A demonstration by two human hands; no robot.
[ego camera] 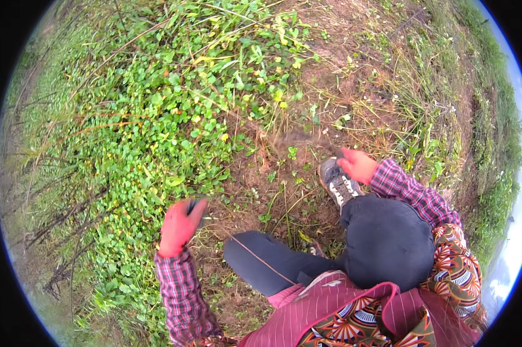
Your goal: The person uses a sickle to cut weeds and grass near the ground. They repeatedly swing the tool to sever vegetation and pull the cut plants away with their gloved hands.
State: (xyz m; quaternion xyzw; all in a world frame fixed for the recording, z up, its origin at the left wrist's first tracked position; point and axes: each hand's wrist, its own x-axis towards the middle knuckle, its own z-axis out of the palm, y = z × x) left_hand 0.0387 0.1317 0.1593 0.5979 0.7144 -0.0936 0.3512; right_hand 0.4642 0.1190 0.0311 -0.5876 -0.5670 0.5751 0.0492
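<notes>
My right hand (357, 165), in a red glove, is closed around the dark handle of a hand tool (340, 152) just above my right shoe (341, 184). The tool's far part reaches left over the soil and is too blurred to name. My left hand (178, 227), also gloved in red, hovers at the edge of the leafy green plants (174, 143). Its thumb stands out beside a dark patch, perhaps the glove's palm; its fingers are mostly hidden. A thin stem or cord (261, 259) slants across my left thigh. Small seedlings (292, 152) grow in the bare soil between my hands.
My bent knees (389, 243) in dark trousers are close to the ground. Dry dark stalks (70, 212) stick out at the left. Uprooted or cut grass (386, 117) lies on the soil at the upper right. A patterned cloth (456, 269) hangs by my right side.
</notes>
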